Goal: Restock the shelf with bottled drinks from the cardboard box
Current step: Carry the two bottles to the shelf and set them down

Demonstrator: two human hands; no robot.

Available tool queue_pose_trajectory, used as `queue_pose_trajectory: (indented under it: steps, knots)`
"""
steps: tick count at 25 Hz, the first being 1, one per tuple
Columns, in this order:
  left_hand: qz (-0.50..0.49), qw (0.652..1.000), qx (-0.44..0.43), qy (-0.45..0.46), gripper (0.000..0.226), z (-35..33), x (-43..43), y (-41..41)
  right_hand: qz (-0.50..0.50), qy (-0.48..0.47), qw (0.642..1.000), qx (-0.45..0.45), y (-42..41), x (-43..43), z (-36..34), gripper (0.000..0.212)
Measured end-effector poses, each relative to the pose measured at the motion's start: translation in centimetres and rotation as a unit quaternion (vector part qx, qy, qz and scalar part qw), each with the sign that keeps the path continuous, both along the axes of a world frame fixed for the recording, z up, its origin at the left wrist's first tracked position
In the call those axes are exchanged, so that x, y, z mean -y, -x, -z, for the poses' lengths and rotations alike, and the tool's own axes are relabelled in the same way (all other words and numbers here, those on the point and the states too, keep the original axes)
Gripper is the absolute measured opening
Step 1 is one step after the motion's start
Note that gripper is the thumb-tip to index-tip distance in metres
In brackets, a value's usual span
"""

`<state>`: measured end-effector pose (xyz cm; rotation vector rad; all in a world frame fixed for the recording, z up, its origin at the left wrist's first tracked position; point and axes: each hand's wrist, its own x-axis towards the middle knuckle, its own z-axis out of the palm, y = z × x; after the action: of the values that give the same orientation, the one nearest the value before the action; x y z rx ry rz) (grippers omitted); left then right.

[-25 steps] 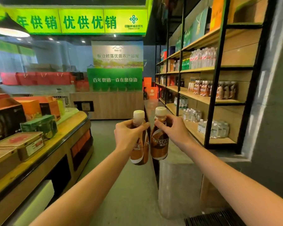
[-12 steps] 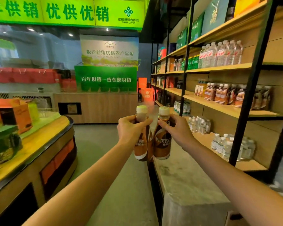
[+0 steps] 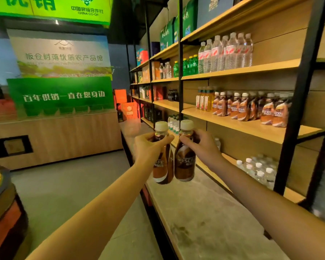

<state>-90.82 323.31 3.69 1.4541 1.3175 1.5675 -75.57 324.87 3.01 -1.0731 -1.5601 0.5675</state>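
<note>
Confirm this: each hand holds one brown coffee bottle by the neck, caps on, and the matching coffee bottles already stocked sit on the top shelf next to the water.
Not quite. The left hand and right hand do each grip a capped coffee bottle by the neck. But the head view shows the stocked coffee bottles one shelf below the water bottles, beside yellow drink bottles.

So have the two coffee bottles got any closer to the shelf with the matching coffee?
Yes. Both bottles, one per hand, have neared the coffee row on the middle shelf, now just right of them.
</note>
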Motion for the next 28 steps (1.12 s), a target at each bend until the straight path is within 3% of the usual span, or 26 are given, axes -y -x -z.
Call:
queue_pose_trajectory:
  steps: [4, 11, 16, 25, 28]
  knots:
    - [0.046, 0.999, -0.007, -0.013, 0.026, 0.3, -10.7, -2.1, 0.037, -0.009, 0.999, 0.004, -2.4, -10.1, 0.3, 0.027]
    - [0.099, 0.995, 0.000, -0.015, 0.030, -1.8, -28.4, -7.2, 0.107, -0.007, 0.994, -0.022, -8.1, -25.1, -2.4, 0.021]
    - [0.175, 0.984, 0.016, -0.025, 0.017, -1.7, -37.4, -13.8, 0.187, -0.016, 0.982, 0.006, -13.9, -30.8, -2.6, 0.028]
    - [0.412, 0.911, -0.001, -0.025, 0.021, -1.7, -47.5, -29.1, 0.419, 0.002, 0.908, 0.016, -24.1, -33.2, -2.4, 0.035]
    - [0.463, 0.886, 0.000, -0.026, 0.055, -2.4, -48.8, -32.8, 0.482, 0.005, 0.876, 0.001, -26.4, -32.9, -2.9, 0.037]
